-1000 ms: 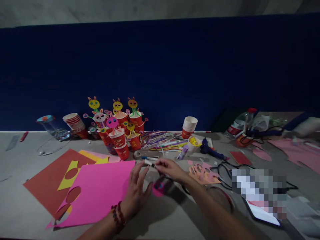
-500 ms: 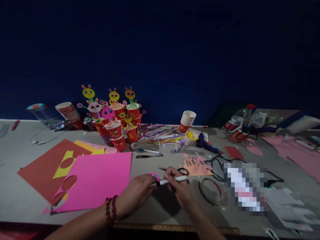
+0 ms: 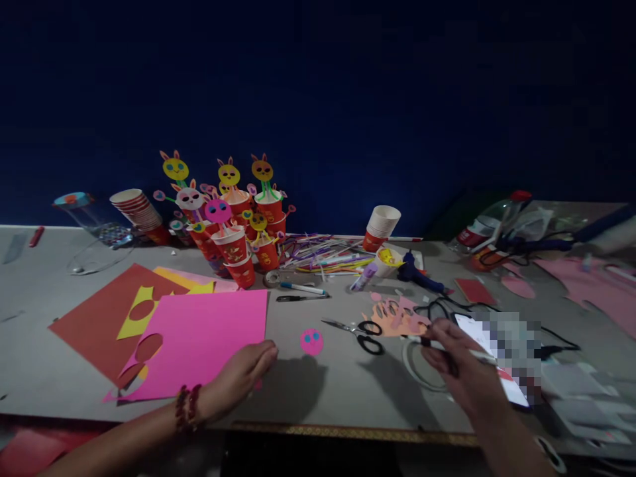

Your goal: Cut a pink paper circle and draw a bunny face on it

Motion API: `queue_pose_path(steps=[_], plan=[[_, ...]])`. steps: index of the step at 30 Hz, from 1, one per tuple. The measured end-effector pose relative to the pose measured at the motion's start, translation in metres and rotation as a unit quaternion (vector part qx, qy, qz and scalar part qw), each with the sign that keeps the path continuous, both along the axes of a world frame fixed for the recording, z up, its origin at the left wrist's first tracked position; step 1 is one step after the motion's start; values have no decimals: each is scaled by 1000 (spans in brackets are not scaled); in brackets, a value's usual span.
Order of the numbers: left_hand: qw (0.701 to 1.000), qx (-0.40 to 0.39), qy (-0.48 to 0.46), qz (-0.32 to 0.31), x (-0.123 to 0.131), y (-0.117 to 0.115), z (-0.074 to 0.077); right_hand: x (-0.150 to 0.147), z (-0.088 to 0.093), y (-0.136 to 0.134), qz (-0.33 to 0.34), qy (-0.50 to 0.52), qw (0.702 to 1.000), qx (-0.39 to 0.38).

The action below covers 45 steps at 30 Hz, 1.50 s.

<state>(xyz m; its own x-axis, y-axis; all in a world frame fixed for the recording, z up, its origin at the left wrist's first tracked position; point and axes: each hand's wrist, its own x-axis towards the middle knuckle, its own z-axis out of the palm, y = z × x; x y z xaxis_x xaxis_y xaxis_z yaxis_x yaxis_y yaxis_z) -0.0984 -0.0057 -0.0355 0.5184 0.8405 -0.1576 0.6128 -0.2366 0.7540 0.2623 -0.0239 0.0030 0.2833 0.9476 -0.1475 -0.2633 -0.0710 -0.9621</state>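
My right hand is closed round a white marker above the tape ring. My left hand is over the lower right corner of the pink sheet; its fingers are pressed together, and a small pink bit shows beneath, so what it holds is hidden. Between my hands a round pink paper face with blue eyes lies on the table. Black-handled scissors rest to its right, blades partly apart, beside peach paper scraps.
Red cups with paper animal figures stand at the back left. Straws, a cup stack, a blue glue gun and a bottle line the back. A phone lies at right, near black cables.
My hands have moved apart, the right one rightward with the marker, the left one leftward. The pink face now lies fully visible on the table, and the scissors are uncovered. The view has shifted slightly.
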Motion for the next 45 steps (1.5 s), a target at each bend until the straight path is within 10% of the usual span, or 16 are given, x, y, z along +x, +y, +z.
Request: queue_pose_path(steps=[10, 17, 45], plan=[[901, 375, 85, -203, 31, 21, -15, -82, -43, 25, 247, -90, 965, -16], [897, 387, 45, -207, 24, 19, -28, -101, -58, 35, 207, -258, 936, 119], [926, 304, 34, -221, 22, 22, -27, -116, -71, 38, 199, -362, 902, 126]])
